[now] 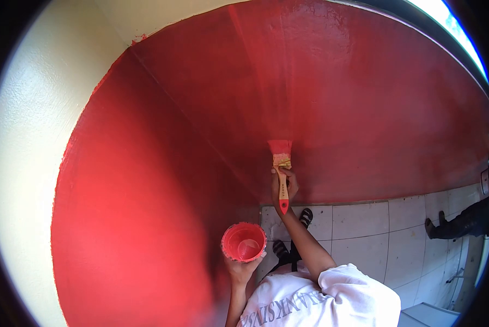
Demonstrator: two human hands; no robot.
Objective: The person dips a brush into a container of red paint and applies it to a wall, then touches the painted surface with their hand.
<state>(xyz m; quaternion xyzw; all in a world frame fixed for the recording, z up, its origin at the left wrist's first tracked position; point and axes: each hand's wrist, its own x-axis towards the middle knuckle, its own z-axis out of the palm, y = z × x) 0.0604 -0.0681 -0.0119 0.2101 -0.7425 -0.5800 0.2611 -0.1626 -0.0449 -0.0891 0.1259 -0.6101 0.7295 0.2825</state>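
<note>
My right hand (pixel 289 184) is closed around the wooden handle of a paintbrush (pixel 283 182), and the red-coated bristles lie against the red wall (pixel 342 109). The brush is upright, its red handle end pointing down. Lower and to the left, my left hand (pixel 243 268) grips a small tub of red paint (pixel 244 241) from underneath and the side. The tub's mouth faces up at me, with wet paint on its inner walls and a paler patch at the bottom.
A cream wall area (pixel 37 109) borders the red along a rough edge. White floor tiles (pixel 359 223) lie below, under my sandalled feet (pixel 305 218). At the far right, another person's dark-clothed leg (pixel 465 218) shows. A pale flat-topped object (pixel 428 316) is at the bottom right.
</note>
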